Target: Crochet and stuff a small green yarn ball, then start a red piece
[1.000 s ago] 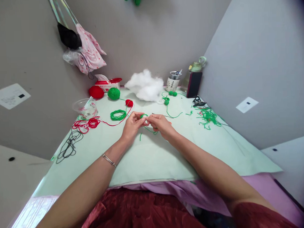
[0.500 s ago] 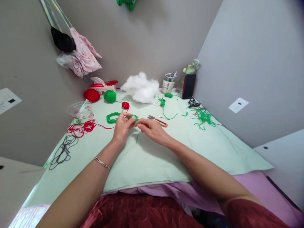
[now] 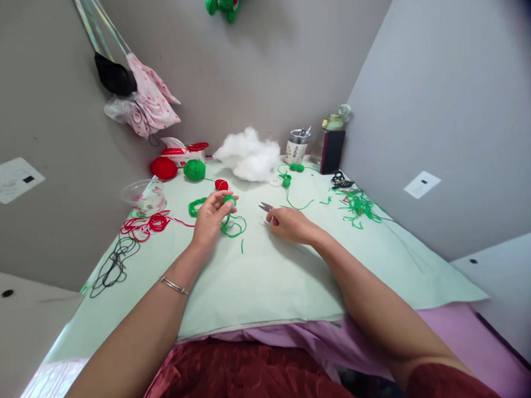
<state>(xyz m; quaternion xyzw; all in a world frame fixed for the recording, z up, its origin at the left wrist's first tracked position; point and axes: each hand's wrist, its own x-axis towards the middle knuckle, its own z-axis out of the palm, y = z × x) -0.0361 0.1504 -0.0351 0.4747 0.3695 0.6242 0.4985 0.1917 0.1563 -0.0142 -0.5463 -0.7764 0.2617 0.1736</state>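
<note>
Head view, looking down over a pale green surface (image 3: 260, 286) where a person sits working. The left hand (image 3: 210, 218) is pinched on a small green yarn piece (image 3: 229, 199), held above the middle of the surface, with a green strand (image 3: 239, 233) looping beneath it. To the right, the right hand (image 3: 291, 224) curls over the handle end of a pair of snips (image 3: 266, 206), blades pointing far and left; I cannot tell whether its fingers have clamped on them. A short green snippet (image 3: 242, 246) lies between the hands, on the near side. Farther off sit fluffy white stuffing (image 3: 249, 156), a green ball of yarn (image 3: 195, 170) at far left and, at right, green scraps (image 3: 361, 207).
</note>
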